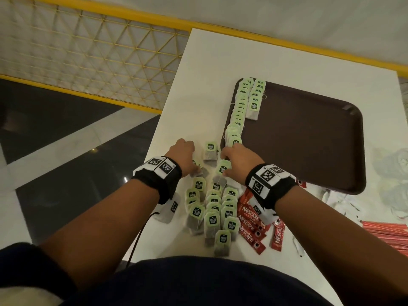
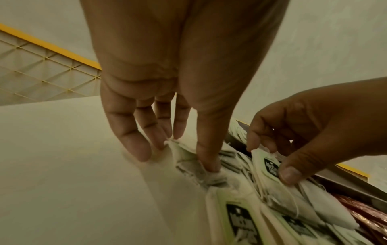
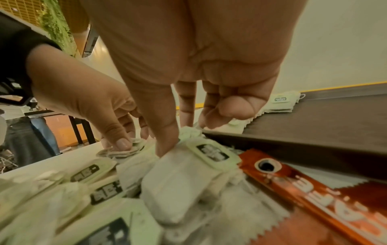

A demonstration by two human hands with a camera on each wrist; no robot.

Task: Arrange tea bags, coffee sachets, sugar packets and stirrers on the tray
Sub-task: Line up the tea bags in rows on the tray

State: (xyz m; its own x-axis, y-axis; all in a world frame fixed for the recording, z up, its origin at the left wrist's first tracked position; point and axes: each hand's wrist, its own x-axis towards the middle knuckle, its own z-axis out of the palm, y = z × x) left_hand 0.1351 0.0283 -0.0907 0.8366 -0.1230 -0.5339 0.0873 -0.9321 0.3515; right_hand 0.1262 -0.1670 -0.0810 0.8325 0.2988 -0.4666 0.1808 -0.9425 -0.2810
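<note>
Two rows of green-tagged tea bags run along the left rim of the brown tray, the outer row long, the inner one short at the far end; the rest of the tray's dark, flat, round-cornered surface is bare. The tray sits on a white worktop, whose left edge lies just beside the left hand, with dark floor below it. A yellow-framed mesh railing stands beyond.

Nearer the body, a loose heap of tea bags covers the worktop: soft, crimped paper pouches with square green tags on strings. Glossy red coffee sachets, long and narrow with serrated ends, lie just right of the heap, touching it. Thin red stirrers lie in a bundle at the right edge.

The left hand has its fingers spread and its thumb pressing down on one flat tea bag against the worktop. The right hand pinches another tea bag between thumb and fingers, just off the tray's near left corner. A single tea bag lies between the two hands.
</note>
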